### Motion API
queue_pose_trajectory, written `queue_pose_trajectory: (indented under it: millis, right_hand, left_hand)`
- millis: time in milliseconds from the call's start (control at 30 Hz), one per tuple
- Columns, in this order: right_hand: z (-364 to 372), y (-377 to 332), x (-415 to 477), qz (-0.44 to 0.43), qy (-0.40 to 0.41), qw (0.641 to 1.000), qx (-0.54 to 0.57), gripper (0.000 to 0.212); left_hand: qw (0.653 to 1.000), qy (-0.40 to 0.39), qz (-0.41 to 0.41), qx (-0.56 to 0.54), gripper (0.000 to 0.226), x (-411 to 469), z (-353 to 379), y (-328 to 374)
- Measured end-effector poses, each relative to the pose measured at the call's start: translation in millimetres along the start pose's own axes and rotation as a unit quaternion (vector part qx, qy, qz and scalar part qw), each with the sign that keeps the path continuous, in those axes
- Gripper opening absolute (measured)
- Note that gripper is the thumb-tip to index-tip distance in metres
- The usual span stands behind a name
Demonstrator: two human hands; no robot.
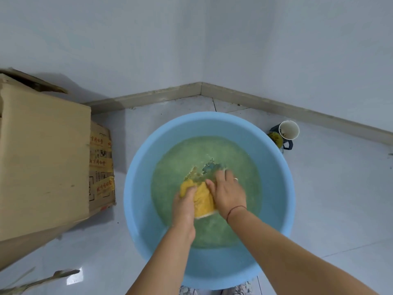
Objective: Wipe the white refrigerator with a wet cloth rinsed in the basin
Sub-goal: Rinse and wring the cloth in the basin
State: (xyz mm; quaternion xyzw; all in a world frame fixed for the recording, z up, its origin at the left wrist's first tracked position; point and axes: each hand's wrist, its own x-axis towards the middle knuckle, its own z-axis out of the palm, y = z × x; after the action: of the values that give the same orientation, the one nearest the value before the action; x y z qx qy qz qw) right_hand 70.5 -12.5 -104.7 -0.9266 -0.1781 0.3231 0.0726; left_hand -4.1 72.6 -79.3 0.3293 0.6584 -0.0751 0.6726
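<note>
Cloth point(203, 202), yellow and bunched, lies at the water's surface in the middle of the blue basin point(138, 209), right between the two hands, its long axis running away from the person. The left hand point(184, 202) curls round its left edge. The right hand point(228, 193) lies over its right side, fingers stretched into the water and blurred, so its grip cannot be told. The basin holds greenish water. The refrigerator is out of view.
</note>
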Motion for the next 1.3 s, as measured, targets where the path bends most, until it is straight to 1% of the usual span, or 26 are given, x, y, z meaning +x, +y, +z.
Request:
queue_pose_trajectory:
  millis: [100, 167, 200, 233, 267, 300, 333, 367, 433, 500, 567, 600, 667, 767, 800, 833, 867, 900, 933, 967, 1000, 1067, 1133, 1200, 1267, 1300]
  right_hand:
    - [12.3, 9.1, 3.9, 0.009, 0.017, 1.0, -0.02, 0.049]
    - [19.1, 14.5, 3.0, -0.013, 0.021, 0.997, -0.067, 0.05]
    - [21.5, 13.3, 2.6, 0.008, 0.006, 0.997, -0.071, 0.049]
    - [21.0, 12.7, 3.2, 0.051, -0.006, 0.998, -0.039, 0.052]
    - [17.6, 6.7, 2.0, 0.095, -0.008, 0.995, 0.041, 0.054]
    - [14.0, -0.9, 0.0, 0.123, -0.01, 0.981, 0.148, 0.05]
    - [6.5, -10.0, -3.9, 0.116, -0.007, 0.959, 0.259, 0.041]
    - [-2.1, -19.6, -11.6, 0.084, -0.006, 0.933, 0.349, 0.036]
    - [-24.3, -32.3, -35.9, 0.006, -0.033, 0.865, 0.501, 0.037]
    - [-41.3, -39.8, -60.0, -0.072, -0.092, 0.812, 0.572, 0.036]
    - [-52.5, -43.7, -72.3, -0.12, -0.14, 0.783, 0.594, 0.028]
    - [-57.3, -42.7, -72.6, -0.123, -0.136, 0.772, 0.609, 0.024]
    - [-58.6, -33.8, -59.0, -0.072, -0.073, 0.767, 0.633, 0.02]
    - [-49.0, -21.1, -28.3, 0.016, 0.022, 0.807, 0.59, 0.016]
    - [-45.2, -21.0, -22.4, 0.03, 0.012, 0.817, 0.576, 0.016]
    - [-41.2, -21.5, -18.4, 0.046, -0.023, 0.814, 0.579, 0.022]
    - [-40.6, -22.6, -17.0, 0.067, -0.074, 0.792, 0.602, 0.035]
    - [-40.7, -22.8, -16.6, 0.09, -0.134, 0.758, 0.632, 0.046]
    - [-41.2, -22.3, -17.1, 0.103, -0.183, 0.728, 0.652, 0.052]
    - [-41.6, -21.1, -17.0, 0.098, -0.216, 0.716, 0.657, 0.051]
    - [-42.4, -20.1, -18.1, 0.083, -0.235, 0.72, 0.647, 0.048]
    - [-43.2, -22.0, -20.0, 0.058, -0.238, 0.731, 0.637, 0.041]
    - [-42.5, -23.4, -18.4, 0.036, -0.233, 0.731, 0.64, 0.042]
    - [-47.4, -23.8, -15.1, -0.007, -0.226, 0.752, 0.619, 0.037]
    - [-55.4, -27.2, -11.0, -0.042, -0.228, 0.773, 0.59, 0.03]
    - [-58.6, -29.8, -9.6, -0.051, -0.228, 0.779, 0.582, 0.031]
  left_hand:
    - [0.996, 0.053, -0.034, -0.068, 0.057, 1.1, -5.7, 0.2]
    - [0.992, 0.036, -0.087, -0.081, 0.085, 8.8, -10.6, 1.9]
    - [0.99, 0.018, -0.108, -0.084, 0.098, 17.6, -14.9, 1.4]
    - [0.988, -0.008, -0.129, -0.08, 0.106, 23.3, -14.2, 1.3]
    - [0.987, -0.034, -0.14, -0.076, 0.106, 24.1, -13.5, 3.8]
    - [0.986, -0.054, -0.143, -0.067, 0.099, 22.5, -11.9, 7.0]
    - [0.985, -0.079, -0.142, -0.054, 0.087, 17.6, -9.9, 12.4]
    - [0.984, -0.099, -0.141, -0.044, 0.077, 11.0, -7.8, 18.0]
    - [0.978, -0.15, -0.138, -0.033, 0.067, 6.3, -8.5, 28.7]
    - [0.967, -0.218, -0.129, -0.041, 0.062, -0.5, -11.7, 39.2]
    - [0.967, -0.229, -0.109, -0.018, 0.051, -8.6, -11.1, 41.7]
    - [0.971, -0.222, -0.092, -0.02, 0.041, -10.1, -10.1, 39.4]
    - [0.973, -0.212, -0.072, -0.049, 0.031, -18.0, -8.0, 37.3]
    - [0.972, -0.212, -0.083, -0.059, 0.028, -29.3, -1.6, 30.2]
    - [0.972, -0.208, -0.091, -0.064, 0.032, -30.8, -0.5, 28.0]
    - [0.969, -0.21, -0.103, -0.078, 0.041, -35.1, -0.4, 27.9]
    - [0.965, -0.219, -0.115, -0.09, 0.054, -36.7, -0.7, 27.8]
    - [0.958, -0.23, -0.136, -0.104, 0.067, -38.7, -1.5, 28.7]
    - [0.953, -0.238, -0.159, -0.098, 0.076, -38.5, -3.3, 29.1]
    - [0.949, -0.251, -0.176, -0.075, 0.077, -40.5, -4.9, 31.3]
    - [0.949, -0.257, -0.177, -0.045, 0.072, -41.1, -5.9, 32.1]
    - [0.946, -0.273, -0.176, -0.009, 0.064, -42.0, -7.7, 31.0]
    - [0.934, -0.301, -0.193, -0.017, 0.056, -42.0, -9.0, 28.6]
    - [0.921, -0.34, -0.193, -0.002, 0.042, -44.9, -9.5, 31.2]
    - [0.918, -0.355, -0.161, 0.073, 0.027, -48.0, -10.3, 37.1]
    - [0.919, -0.348, -0.142, 0.119, 0.019, -49.4, -9.8, 38.5]
